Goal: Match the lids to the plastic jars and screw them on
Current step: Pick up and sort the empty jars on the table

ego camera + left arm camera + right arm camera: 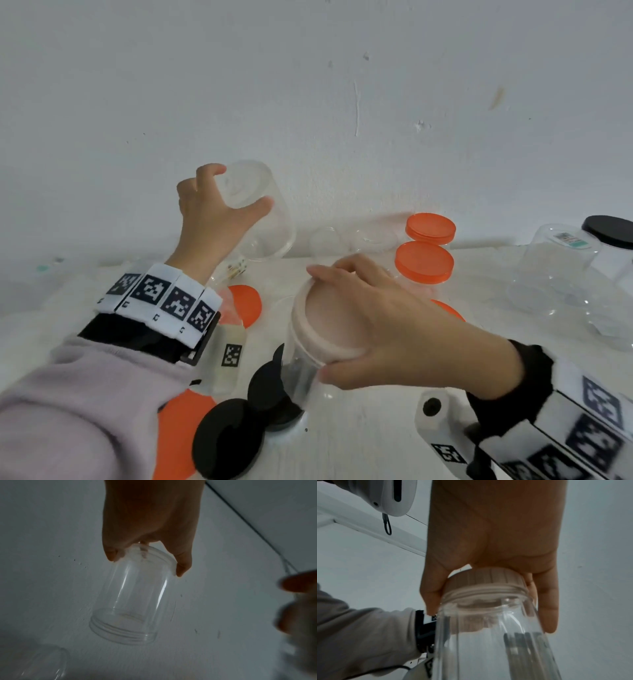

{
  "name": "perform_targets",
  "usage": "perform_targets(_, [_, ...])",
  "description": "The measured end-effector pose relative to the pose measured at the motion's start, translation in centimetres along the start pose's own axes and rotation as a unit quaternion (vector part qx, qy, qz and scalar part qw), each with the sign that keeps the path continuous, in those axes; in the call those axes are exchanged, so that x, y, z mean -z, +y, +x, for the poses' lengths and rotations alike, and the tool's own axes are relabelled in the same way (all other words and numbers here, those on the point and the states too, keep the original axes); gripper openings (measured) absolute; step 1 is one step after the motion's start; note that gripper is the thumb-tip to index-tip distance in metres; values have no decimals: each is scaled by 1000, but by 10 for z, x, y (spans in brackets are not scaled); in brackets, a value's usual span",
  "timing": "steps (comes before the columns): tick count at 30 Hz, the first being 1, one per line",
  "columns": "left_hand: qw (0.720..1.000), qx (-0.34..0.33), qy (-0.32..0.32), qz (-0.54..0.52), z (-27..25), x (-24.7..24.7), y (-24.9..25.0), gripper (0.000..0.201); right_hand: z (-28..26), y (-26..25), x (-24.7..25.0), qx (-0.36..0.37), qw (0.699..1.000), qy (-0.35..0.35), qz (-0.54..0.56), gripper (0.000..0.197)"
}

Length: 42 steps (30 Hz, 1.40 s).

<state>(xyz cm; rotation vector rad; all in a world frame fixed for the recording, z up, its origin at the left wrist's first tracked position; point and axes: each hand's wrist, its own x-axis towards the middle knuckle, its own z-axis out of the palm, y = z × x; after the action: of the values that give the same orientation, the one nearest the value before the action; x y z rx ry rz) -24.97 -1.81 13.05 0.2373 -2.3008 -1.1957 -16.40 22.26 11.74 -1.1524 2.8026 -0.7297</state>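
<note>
My left hand (219,202) (147,555) grips a clear lidless jar (260,212) (133,601) by its base, lifted and tilted, its threaded mouth pointing away from the palm. My right hand (373,318) (488,588) curls round a pale pink lid (325,325) (486,580) sitting on a clear jar (301,377) (496,642), which it holds above the table. Loose black lids (236,435) and orange lids (246,305) lie below my hands.
Two jars with orange lids (424,262) stand at the back centre. Clear open jars (561,274) and a black-lidded jar (609,233) crowd the right. Small clear jars (342,236) sit by the wall (342,102). Another clear jar (42,665) lies below my left hand.
</note>
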Motion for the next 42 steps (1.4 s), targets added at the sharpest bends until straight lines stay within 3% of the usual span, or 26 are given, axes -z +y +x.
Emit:
perform_targets(5, [992, -46, 110, -43, -24, 39, -1, 72, 54, -16, -9, -7, 998, 58, 21, 90])
perform_targets(11, [980, -16, 167, -102, -51, 78, -19, 81, 125, -9, -39, -71, 989, 100, -79, 89])
perform_targets(17, [974, 12, 167, -153, -79, 98, -39, 83, 181, -2, -61, -158, 979, 85, -92, 91])
perform_targets(20, [970, 23, 166, -177, -91, 107, -44, 68, 199, -1, -67, -202, 972, 58, -105, 87])
perform_targets(22, [967, 37, 169, -185, -98, 112, -45, 58, 208, 2, -72, -192, 973, 39, -124, 75])
perform_targets(25, [964, 58, 167, -200, -105, 117, -46, 54, 215, 7, -78, -210, 966, 62, -138, 82])
perform_targets(29, [956, 76, 161, -233, -111, 116, -49, 63, 229, 13, -76, -217, 969, 38, -116, 78])
perform_targets(32, [949, 87, 154, -259, -116, 114, -45, 82, 237, 18, -75, -214, 968, 27, -129, 60])
perform_targets(37, [946, 113, 140, -269, -119, 110, -42, 92, 232, 14, -71, -217, 964, 4, -152, 31])
perform_targets(39, [945, 123, 139, -270, -119, 108, -43, 93, 226, 11, -70, -217, 966, 4, -143, 36])
perform_targets(42, [941, 135, 146, -275, -120, 106, -47, 78, 211, -1, -68, -207, 966, 29, -155, 47])
